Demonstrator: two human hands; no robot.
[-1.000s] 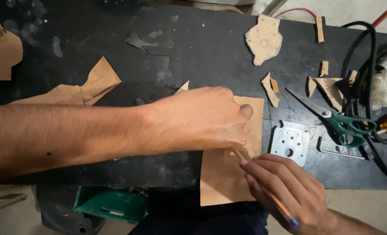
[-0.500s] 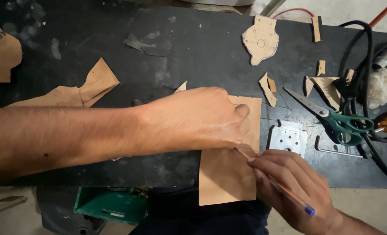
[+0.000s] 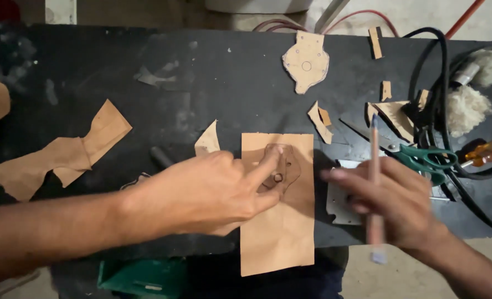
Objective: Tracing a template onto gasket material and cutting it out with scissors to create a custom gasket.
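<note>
My left hand lies on a tan sheet of paper on the black workbench, its fingers spread and one fingertip resting on a small brown cut-out shape with a hole in it. My right hand hovers to the right of the sheet, blurred, closed around a pencil that stands nearly upright. Under my right hand lies a white metal plate, mostly hidden.
Green-handled scissors, black cables, a tuft of white fibre and an orange-handled tool crowd the right side. Tan paper scraps lie at left, a cut paper shape at the back. A green box sits below the bench edge.
My right hand has lifted off the sheet and swung right, the pencil turning upright. My left hand has slid back, uncovering the brown cut-out and the traced outline around it.
</note>
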